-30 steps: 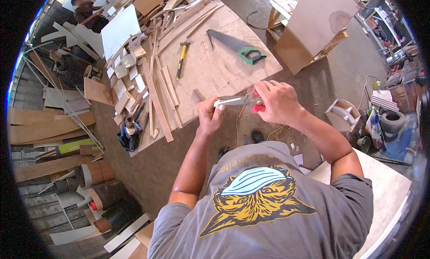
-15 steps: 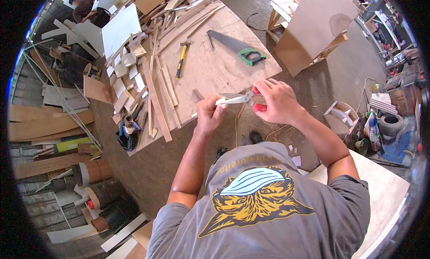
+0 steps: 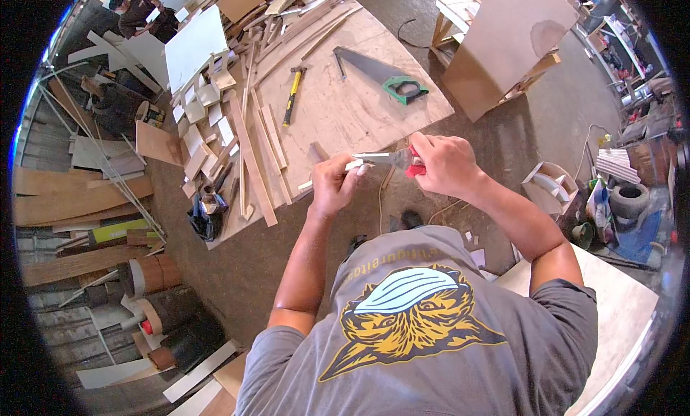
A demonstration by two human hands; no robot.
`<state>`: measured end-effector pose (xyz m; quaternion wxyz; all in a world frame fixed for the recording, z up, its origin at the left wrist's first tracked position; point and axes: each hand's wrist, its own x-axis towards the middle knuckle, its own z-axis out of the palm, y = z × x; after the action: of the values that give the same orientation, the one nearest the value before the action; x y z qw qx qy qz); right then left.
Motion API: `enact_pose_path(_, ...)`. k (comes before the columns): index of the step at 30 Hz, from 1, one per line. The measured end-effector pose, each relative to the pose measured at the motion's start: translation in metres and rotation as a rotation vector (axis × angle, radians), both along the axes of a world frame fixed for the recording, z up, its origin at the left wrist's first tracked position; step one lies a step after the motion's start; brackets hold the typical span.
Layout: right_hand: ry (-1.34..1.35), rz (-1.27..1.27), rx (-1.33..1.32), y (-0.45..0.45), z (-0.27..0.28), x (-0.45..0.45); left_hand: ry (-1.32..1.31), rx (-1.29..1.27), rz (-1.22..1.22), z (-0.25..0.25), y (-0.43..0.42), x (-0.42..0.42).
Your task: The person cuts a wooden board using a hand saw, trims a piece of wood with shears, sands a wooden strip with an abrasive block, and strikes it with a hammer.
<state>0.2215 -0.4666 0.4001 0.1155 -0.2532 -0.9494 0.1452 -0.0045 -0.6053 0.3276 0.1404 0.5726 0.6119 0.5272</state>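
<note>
My right hand point(image 3: 447, 164) is closed around the red handles point(image 3: 415, 164) of a pair of metal shears. The shears' blades point(image 3: 375, 158) point left, toward my left hand point(image 3: 336, 184). That hand pinches a thin white strip point(image 3: 357, 166), whose other end sticks out on the far side of the fist. The blade tips are right beside the strip at my thumb; whether they touch it is hard to see. Both hands are held up in front of the near edge of the wooden worktable point(image 3: 363, 121).
On the table lie a yellow-handled hammer point(image 3: 292, 98), a handsaw point(image 3: 381, 74) with a green grip, and piled wood offcuts point(image 3: 208, 92). A brown board point(image 3: 507, 49) leans at the right. Another person point(image 3: 140, 15) is at the far left. A curved wooden piece point(image 3: 550, 188) sits on the floor.
The shears' blades have turned and now look closed and edge-on, with the red handles squeezed nearer together. A short white end now shows at my left thumb. The person at the far left has shifted.
</note>
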Motion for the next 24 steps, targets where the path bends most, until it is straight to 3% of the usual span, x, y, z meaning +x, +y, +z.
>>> enact_pose_path(3,0.151,0.004,-0.011,0.008,-0.011,0.0,0.049,-0.041,0.081,0.005,0.003,0.002)
enact_pose_path(6,0.27,-0.052,-0.056,0.014,-0.007,-0.004,-0.258,-0.061,0.079,0.005,0.009,0.0)
enact_pose_path(16,0.231,-0.033,-0.176,-0.009,-0.001,-0.011,-0.326,-0.018,-0.003,0.0,0.011,0.005)
enact_pose_path(24,0.212,-0.031,-0.063,-0.017,-0.002,-0.009,-0.329,-0.04,-0.007,-0.008,0.009,0.006)
